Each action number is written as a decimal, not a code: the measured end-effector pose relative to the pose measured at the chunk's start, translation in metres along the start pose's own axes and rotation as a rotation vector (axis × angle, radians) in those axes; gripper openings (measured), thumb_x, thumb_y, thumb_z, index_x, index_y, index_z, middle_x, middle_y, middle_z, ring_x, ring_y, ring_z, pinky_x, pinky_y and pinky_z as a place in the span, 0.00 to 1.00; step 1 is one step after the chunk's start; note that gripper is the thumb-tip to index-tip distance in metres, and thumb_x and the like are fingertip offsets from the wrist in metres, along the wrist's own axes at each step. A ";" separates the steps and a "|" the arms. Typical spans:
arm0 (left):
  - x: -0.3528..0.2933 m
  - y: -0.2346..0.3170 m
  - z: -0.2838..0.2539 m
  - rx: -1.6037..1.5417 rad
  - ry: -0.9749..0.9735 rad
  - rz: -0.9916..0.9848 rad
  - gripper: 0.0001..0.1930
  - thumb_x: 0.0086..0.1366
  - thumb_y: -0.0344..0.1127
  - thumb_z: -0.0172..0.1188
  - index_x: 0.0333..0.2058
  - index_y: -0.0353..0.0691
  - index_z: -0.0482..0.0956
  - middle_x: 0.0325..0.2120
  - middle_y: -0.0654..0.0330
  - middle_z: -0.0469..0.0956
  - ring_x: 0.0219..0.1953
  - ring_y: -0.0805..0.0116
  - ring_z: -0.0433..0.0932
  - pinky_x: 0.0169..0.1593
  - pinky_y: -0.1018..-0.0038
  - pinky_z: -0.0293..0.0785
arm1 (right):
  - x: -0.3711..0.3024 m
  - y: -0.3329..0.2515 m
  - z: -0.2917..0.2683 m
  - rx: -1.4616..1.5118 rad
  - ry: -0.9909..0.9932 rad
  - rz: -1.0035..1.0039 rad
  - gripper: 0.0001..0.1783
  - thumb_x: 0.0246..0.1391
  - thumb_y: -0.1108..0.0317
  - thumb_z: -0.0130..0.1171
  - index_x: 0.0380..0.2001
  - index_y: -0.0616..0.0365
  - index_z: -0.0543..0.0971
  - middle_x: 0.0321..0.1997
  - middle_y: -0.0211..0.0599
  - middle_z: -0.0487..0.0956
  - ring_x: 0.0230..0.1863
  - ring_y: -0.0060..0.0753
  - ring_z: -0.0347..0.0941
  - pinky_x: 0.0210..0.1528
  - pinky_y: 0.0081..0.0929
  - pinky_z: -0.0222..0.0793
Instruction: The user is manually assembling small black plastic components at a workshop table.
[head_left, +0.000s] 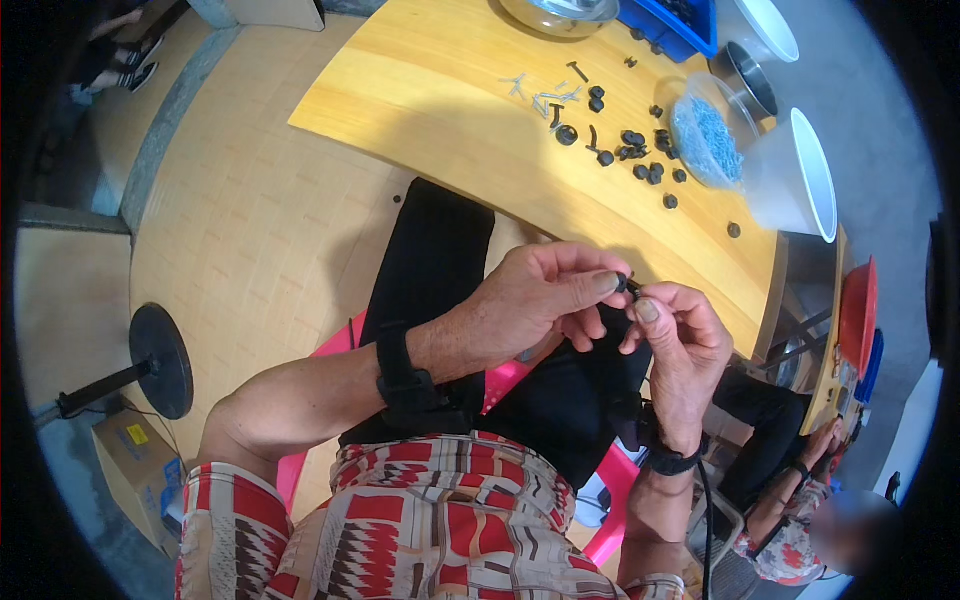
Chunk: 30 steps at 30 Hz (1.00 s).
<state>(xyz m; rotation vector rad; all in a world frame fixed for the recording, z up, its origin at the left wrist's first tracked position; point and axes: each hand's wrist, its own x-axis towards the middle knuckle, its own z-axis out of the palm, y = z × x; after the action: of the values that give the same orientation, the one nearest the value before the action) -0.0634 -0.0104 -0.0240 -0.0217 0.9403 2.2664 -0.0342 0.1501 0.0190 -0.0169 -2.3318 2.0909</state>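
Note:
Above my lap, close to the near edge of the wooden table point(440, 125), both hands meet at a small black part point(622, 284). My left hand point(545, 295) pinches its round end between thumb and forefinger. My right hand point(690, 335) is closed on a thin dark piece at its other side; the fingers hide most of it. Several black knobs point(633, 140) and black pin-like pieces point(557, 116) lie scattered on the tabletop beyond my hands. Thin silvery pins point(545, 103) lie to their left.
A clear bowl of blue pieces point(708, 140) stands at the right, beside a white bucket point(800, 180). Farther back are a blue bin point(660, 25) and a metal bowl point(565, 18). A co-worker point(790, 530) sits at the lower right. A round black base point(160, 360) stands left.

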 end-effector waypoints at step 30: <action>0.000 0.006 0.001 0.136 0.018 -0.033 0.14 0.62 0.38 0.52 0.42 0.35 0.73 0.27 0.64 0.75 0.27 0.79 0.73 0.28 0.83 0.72 | 0.019 0.001 0.009 0.168 -0.061 0.213 0.07 0.52 0.71 0.54 0.32 0.60 0.68 0.19 0.31 0.73 0.15 0.15 0.65 0.14 0.10 0.60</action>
<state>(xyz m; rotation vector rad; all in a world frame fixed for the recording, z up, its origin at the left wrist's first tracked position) -0.0667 -0.0129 -0.0199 0.0024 1.0933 2.1706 -0.0529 0.1413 0.0172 -0.2125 -2.2692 2.4118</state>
